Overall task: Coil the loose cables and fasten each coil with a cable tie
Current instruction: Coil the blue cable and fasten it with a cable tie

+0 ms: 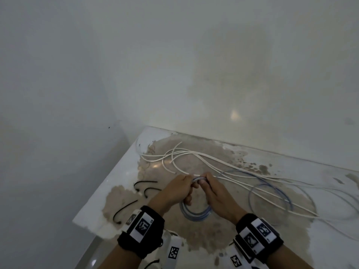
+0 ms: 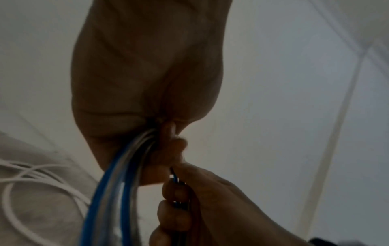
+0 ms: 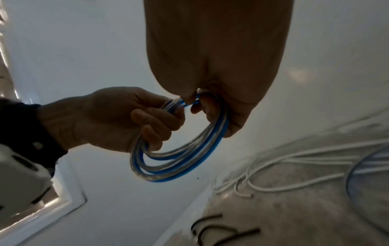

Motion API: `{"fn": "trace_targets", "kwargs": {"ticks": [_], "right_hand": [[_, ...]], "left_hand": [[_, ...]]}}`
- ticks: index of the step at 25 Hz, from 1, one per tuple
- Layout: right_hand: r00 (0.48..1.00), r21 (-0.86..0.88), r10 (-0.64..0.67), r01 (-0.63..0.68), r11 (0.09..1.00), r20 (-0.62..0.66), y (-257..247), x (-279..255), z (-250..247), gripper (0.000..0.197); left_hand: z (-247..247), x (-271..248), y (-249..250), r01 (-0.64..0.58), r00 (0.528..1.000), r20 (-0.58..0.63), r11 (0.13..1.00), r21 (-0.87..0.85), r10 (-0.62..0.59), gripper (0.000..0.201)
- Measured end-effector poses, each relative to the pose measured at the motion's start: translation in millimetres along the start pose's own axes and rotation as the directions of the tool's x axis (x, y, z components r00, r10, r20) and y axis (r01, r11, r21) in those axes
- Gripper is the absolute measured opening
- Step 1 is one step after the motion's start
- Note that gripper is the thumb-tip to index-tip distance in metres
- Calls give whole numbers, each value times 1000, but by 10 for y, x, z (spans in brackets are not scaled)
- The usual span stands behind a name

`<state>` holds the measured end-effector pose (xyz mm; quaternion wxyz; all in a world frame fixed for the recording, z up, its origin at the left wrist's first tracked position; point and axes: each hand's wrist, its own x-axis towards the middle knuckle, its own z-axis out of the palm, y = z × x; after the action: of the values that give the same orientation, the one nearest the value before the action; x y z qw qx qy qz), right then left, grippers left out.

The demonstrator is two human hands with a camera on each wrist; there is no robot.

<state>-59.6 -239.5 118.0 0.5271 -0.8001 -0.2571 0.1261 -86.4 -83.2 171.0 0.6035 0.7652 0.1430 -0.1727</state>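
Both hands meet at the top of a small blue coil (image 1: 196, 211) held just above the table (image 1: 116, 171). The left hand (image 1: 174, 191) has its fingers curled round the gathered turns on one side, and the right hand (image 1: 217, 193) is curled round them on the other, thumb and fingers pinching the bundle where the next turn comes in (the right wrist view shows several blue-and-clear turns lying fairly flat against one another). The rest of that cable, the tail (image 1: 272, 189), runs off to the right in a wide loose loop over the white cables (image 1: 194, 154) spread across the table. My reading is that the coil is only partly wound, since so much tail lies free. To do this step well, the left hand should keep the bundle clamped at one fixed spot while the right draws in slack and lays each new turn the same size as the others, letting the cable roll a little between the fingers so it does not kink or spring into a figure eight. The tail crosses the white cables, so pulling gently and lifting it clear should avoid dragging them along. The black ties (image 1: 145, 183) lie on the table to the left, near the left wrist; once the end is in, one hand must keep the pinch while the other reaches for a tie, or the turns will likely spring apart.
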Motion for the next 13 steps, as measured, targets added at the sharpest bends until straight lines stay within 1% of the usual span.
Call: {"fn": "trace_targets", "kwargs": {"ticks": [1,3,5,7,9,10,12,13], "right_hand": [[997,16,42,-43,999,67,29,32,113,23],[971,75,142,-159,984,192,91,156,324,19],[939,67,242,-266,962,246,164,304,493,22],[919,-40,302,-302,952,252,312,432,705,22],[886,-233,341,-277,932,313,467,504,1024,20],[859,-322,360,-247,914,363,524,514,1218,22],[813,-479,385,-153,865,436,609,511,1560,34],[810,-552,376,-80,830,449,652,500,1697,40]], "left_hand": [[-86,-10,-111,58,998,3,998,-25,-58,39],[-303,-64,-369,132,990,-34,980,-152,-138,35],[-586,-170,-644,144,969,-143,934,-328,-200,34],[-897,-309,-897,101,931,-267,878,-468,-249,36],[-1156,-444,-1090,58,895,-341,833,-550,-288,37],[-1248,-499,-1165,44,880,-365,819,-572,-302,37],[-1390,-539,-1280,19,860,-402,808,-589,-314,37],[-1447,-542,-1316,7,853,-415,802,-597,-316,37]]}}
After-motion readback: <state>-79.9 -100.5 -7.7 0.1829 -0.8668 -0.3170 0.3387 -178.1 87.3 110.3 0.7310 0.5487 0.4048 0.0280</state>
